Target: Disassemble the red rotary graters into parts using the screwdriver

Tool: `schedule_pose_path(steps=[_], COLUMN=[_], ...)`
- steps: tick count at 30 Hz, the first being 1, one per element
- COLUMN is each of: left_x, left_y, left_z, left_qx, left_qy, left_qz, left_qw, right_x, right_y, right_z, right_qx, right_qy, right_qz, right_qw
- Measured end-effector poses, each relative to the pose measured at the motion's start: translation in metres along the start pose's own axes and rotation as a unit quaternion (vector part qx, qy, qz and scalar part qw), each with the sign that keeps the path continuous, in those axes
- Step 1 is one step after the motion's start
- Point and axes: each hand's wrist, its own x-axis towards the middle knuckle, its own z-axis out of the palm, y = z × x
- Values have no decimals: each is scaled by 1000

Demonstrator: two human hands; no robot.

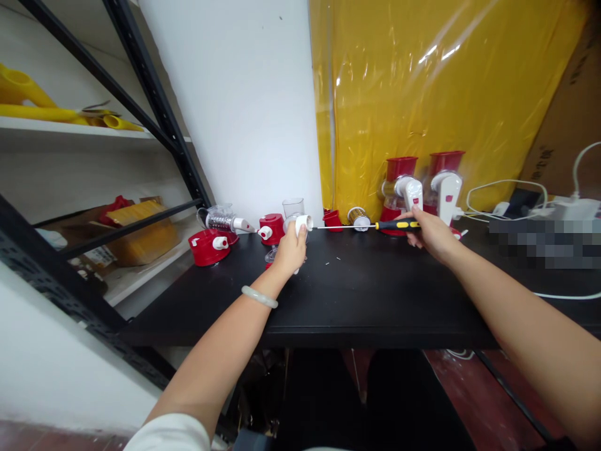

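My left hand [292,249] is closed around a white plastic part [304,222] with a round hollow end that faces right. In my right hand [429,232] is a screwdriver [395,225] with a yellow and black handle, held level. Its long thin shaft points left, and the tip meets or lies just at the opening of the white part; I cannot tell how far in it goes. Behind my left hand stands a red grater body [271,229] with a white spout, and a clear cup [293,207] is partly hidden there.
A red round base [208,247] and a grater drum [220,220] lie at the left. Two red and white rotary graters [404,194] stand at the back right, near a loose metal drum [359,218]. White cables [507,183] run at the right; a black shelf frame [154,94] borders the left.
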Motion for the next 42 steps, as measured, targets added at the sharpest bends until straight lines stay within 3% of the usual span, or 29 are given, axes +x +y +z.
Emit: schedule_pose_path(steps=[5,13,18,22,29,37,42], left_x=[0,1,0,0,0,0,0], left_y=[-1,-1,0,1,2,2,2], left_z=[0,-1,-1,-1,-1,-1,-1], left_qx=[-2,-7,-7,-11,-19,-18,-19], left_qy=[2,1,4,-1,-3,-1,0], left_qz=[2,-5,-4,-7,-13,-15,-16], left_qw=[1000,1000,1000,1000,1000,1000,1000], right_x=[-2,-4,-3,-8,-4,-10,-6], right_y=[-1,-4,-1,-8,-2,-10,-7], right_z=[3,5,4,4,5,4,4], right_qx=[18,44,52,93,71,109,80], right_qy=[20,-29,-8,-33,-48,-57,-64], right_qz=[-16,10,-21,-39,-8,-34,9], right_qw=[1000,999,998,994,996,992,995])
